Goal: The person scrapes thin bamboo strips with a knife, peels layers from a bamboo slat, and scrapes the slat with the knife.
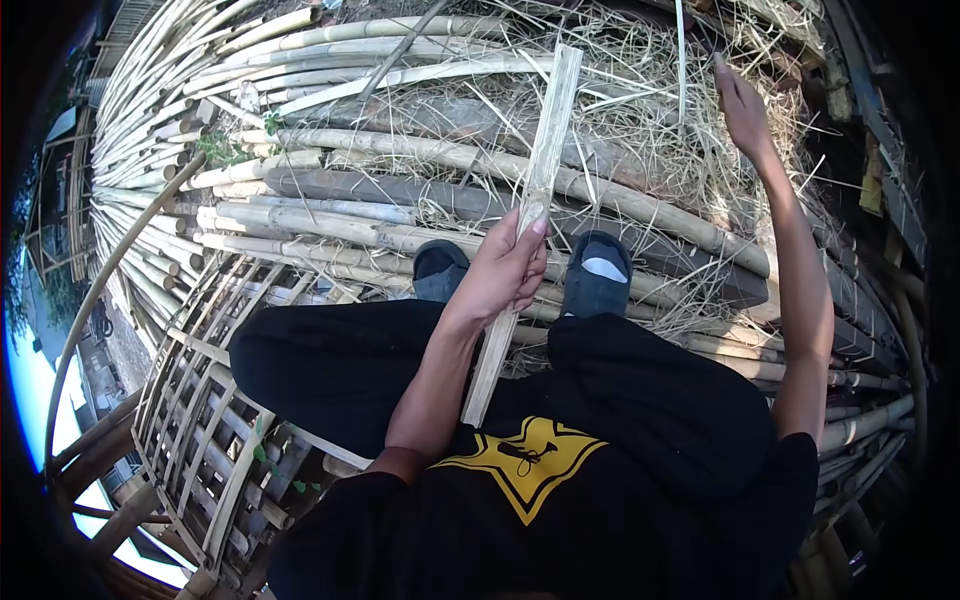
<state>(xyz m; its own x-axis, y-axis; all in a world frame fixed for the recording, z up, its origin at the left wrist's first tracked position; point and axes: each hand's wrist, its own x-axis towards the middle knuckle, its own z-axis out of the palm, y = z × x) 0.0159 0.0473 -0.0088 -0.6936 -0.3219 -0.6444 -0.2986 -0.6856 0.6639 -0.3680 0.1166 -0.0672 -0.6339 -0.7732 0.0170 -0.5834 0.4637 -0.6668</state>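
Note:
My left hand (505, 262) is wrapped around the middle of a split bamboo slat (552, 125), its thumb lying along the face. The slat stands nearly lengthwise in front of me, its lower end close to my black shirt. Out to the right, my right hand (743, 112) reaches over the shavings (640, 130) with its fingers curled in. Whatever it may hold is too dark and small to make out. Left of that hand, a thin pale strip (681, 65) lies apart from it.
Bamboo poles (420, 145) run across the ground beneath and beyond my sandalled feet (597, 278). More poles (150, 110) are stacked at the upper left. A woven bamboo lattice (215, 390) stands at my left. Dark timber (880, 130) edges the right side.

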